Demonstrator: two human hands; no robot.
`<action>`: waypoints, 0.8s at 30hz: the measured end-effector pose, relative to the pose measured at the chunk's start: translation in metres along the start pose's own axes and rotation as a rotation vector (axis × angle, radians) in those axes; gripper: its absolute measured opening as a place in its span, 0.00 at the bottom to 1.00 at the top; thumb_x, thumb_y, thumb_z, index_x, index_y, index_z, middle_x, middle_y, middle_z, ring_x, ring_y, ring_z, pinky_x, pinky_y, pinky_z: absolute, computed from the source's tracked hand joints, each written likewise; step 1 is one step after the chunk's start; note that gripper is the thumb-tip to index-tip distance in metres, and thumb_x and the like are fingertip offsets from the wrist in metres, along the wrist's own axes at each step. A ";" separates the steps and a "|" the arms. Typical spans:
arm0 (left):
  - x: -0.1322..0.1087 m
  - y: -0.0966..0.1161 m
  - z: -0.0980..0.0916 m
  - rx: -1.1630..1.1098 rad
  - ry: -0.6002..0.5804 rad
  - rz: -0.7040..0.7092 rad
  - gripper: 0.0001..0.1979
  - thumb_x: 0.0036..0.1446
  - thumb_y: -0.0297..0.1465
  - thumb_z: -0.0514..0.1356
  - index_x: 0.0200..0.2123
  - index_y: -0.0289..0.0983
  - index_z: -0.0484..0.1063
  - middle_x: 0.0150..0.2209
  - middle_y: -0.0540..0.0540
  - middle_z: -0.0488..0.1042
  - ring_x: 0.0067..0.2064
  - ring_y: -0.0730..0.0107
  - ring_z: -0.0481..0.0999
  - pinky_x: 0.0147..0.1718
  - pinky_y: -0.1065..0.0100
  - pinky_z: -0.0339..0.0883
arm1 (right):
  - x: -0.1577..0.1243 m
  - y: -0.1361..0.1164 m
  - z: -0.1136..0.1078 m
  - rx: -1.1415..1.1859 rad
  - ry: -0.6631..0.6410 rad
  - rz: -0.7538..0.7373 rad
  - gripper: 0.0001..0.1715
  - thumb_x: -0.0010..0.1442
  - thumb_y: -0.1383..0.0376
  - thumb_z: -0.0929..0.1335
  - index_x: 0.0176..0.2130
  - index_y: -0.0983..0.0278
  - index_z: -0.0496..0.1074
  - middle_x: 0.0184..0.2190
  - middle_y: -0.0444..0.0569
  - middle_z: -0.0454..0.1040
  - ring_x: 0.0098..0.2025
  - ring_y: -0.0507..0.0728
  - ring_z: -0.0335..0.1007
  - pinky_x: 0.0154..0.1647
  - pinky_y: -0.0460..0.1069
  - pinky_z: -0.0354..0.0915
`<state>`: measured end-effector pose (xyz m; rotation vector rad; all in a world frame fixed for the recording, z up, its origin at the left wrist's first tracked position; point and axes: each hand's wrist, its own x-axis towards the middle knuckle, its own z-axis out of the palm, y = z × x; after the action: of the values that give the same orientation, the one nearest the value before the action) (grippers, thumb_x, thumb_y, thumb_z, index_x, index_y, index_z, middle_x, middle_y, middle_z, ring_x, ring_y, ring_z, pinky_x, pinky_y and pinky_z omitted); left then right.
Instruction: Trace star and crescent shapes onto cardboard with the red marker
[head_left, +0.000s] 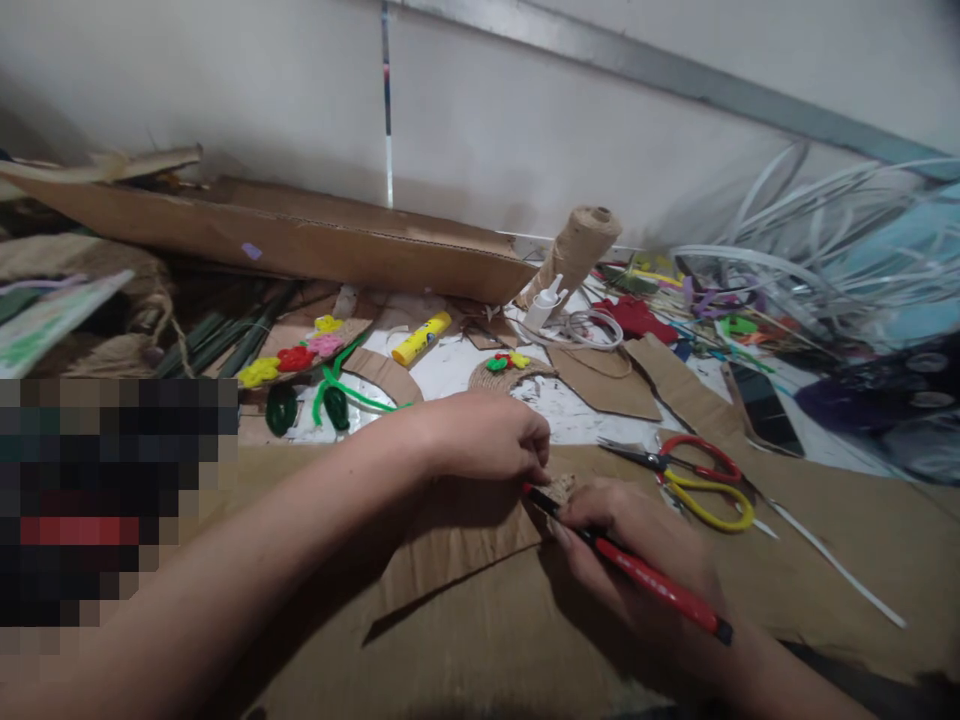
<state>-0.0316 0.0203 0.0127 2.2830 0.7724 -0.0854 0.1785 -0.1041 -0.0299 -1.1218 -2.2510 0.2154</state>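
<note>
My right hand (637,540) is closed around a red marker (660,585) with a black grip, its tip pointing up and left. My left hand (491,435) reaches across from the left with fingers curled down, pinching the edge of a small twine-wrapped piece (561,487). That piece lies mostly hidden between my two hands. Under them is a loose piece of brown cardboard (457,555), resting on a larger cardboard sheet (465,660). The marker's tip is close to my left fingertips; whether it touches the cardboard I cannot tell.
Scissors (686,480) with red and yellow handles lie right of my hands. Beyond are a yellow glue stick (421,339), a white glue bottle (543,305), a twine spool (574,250), a twine-covered arc with flowers (502,372) and a phone (763,407). A cardboard box (337,245) stands behind.
</note>
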 end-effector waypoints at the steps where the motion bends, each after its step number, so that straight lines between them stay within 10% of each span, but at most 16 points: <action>1: 0.000 0.001 0.000 0.004 0.001 0.001 0.08 0.69 0.34 0.65 0.46 0.40 0.84 0.44 0.48 0.87 0.44 0.64 0.82 0.40 0.69 0.66 | 0.001 0.000 0.000 0.003 0.001 -0.010 0.10 0.68 0.72 0.69 0.41 0.55 0.69 0.30 0.40 0.78 0.28 0.55 0.77 0.32 0.49 0.68; 24: -0.002 0.003 -0.001 0.000 -0.017 -0.025 0.09 0.68 0.31 0.65 0.48 0.41 0.84 0.48 0.47 0.87 0.48 0.63 0.82 0.42 0.68 0.67 | -0.001 -0.005 -0.006 -0.025 -0.024 0.051 0.09 0.68 0.70 0.69 0.39 0.56 0.68 0.27 0.39 0.76 0.26 0.55 0.75 0.31 0.50 0.67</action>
<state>-0.0314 0.0183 0.0156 2.2701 0.7926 -0.1160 0.1793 -0.1083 -0.0235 -1.1964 -2.2536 0.2231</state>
